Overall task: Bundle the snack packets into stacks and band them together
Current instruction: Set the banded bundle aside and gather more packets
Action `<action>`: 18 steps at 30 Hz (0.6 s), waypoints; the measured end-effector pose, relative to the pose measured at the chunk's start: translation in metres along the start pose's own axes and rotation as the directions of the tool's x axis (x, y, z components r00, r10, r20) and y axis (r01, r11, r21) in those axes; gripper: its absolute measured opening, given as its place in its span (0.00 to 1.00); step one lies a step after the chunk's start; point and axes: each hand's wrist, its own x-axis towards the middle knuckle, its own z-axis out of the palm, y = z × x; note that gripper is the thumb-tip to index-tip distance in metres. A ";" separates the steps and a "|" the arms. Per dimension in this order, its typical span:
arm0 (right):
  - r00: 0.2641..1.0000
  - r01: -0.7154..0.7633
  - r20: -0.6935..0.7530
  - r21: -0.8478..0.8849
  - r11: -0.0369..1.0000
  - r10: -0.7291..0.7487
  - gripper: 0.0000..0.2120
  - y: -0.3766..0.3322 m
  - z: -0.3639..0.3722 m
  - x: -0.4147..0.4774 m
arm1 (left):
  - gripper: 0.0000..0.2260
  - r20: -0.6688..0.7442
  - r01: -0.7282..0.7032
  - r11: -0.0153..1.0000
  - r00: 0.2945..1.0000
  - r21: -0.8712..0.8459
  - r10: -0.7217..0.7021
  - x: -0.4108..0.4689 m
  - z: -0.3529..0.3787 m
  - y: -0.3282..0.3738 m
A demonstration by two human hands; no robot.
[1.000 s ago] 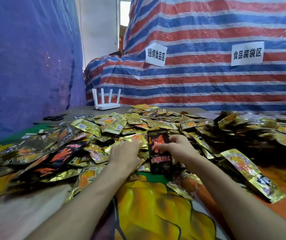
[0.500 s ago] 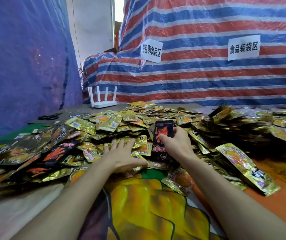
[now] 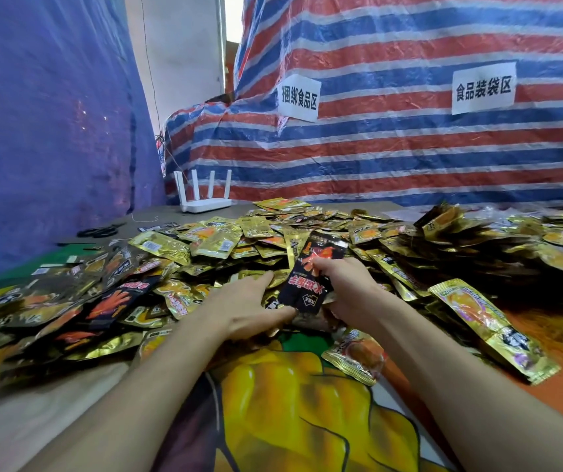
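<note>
Loose heap: gold and black snack packets (image 3: 225, 240) cover most of the surface (image 3: 51, 420), overlapping and far too many to count. None here is stacked or banded, so nearly all the work is left.
Far mound: darker fanned packets (image 3: 484, 240) lie at the right edge. They may be finished bundles, but I cannot tell, and no band shows.
Signs: two white paper signs (image 3: 298, 98) hang on the striped tarp (image 3: 409, 148).
Router: one white router (image 3: 205, 199) with four antennas sits at the back of the surface.
Hands: two.
Left hand (image 3: 249, 304): lies flat on the heap with fingers straight, holding nothing. The thumb is just beside the black packet's lower end.
Right hand (image 3: 351, 287): fingers and thumb curl round the black packet.
Black packet (image 3: 310, 284): one face shows, held upright over the heap's near edge. Whether more sit behind it, I cannot tell.
Scissors (image 3: 101, 229): one pair at back left, apart from the heap.
Bands: none seen.
Stage, judged: gathering a stack; banding not yet begun.
</note>
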 end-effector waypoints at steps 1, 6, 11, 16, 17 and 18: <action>1.000 -0.029 -0.002 0.024 0.999 0.029 0.05 -0.001 -0.002 0.001 | 0.50 0.054 0.004 1.000 0.999 0.000 -0.004 -0.001 -0.001 -0.001; 0.992 -0.127 -0.002 0.108 0.986 0.128 0.08 -0.001 -0.014 0.000 | 0.67 0.358 -0.066 0.996 0.930 -0.057 0.082 -0.008 -0.014 -0.014; 0.987 -0.160 0.050 0.124 0.979 0.155 0.07 -0.004 -0.015 0.000 | 0.52 0.167 -0.047 0.978 0.982 -0.205 0.082 -0.005 -0.015 -0.019; 0.978 -0.194 0.105 0.171 0.966 0.178 0.08 -0.005 -0.015 0.000 | 0.34 -0.138 -0.052 0.993 0.990 -0.102 0.037 -0.007 -0.011 -0.003; 0.977 -0.200 0.108 0.169 0.965 0.184 0.08 -0.005 -0.016 0.000 | 0.31 -0.167 -0.072 0.993 0.984 -0.089 0.056 -0.008 -0.013 -0.001; 0.975 -0.208 0.113 0.171 0.963 0.190 0.09 -0.005 -0.017 0.000 | 0.27 -0.198 -0.092 0.991 0.978 -0.097 0.071 -0.009 -0.015 0.000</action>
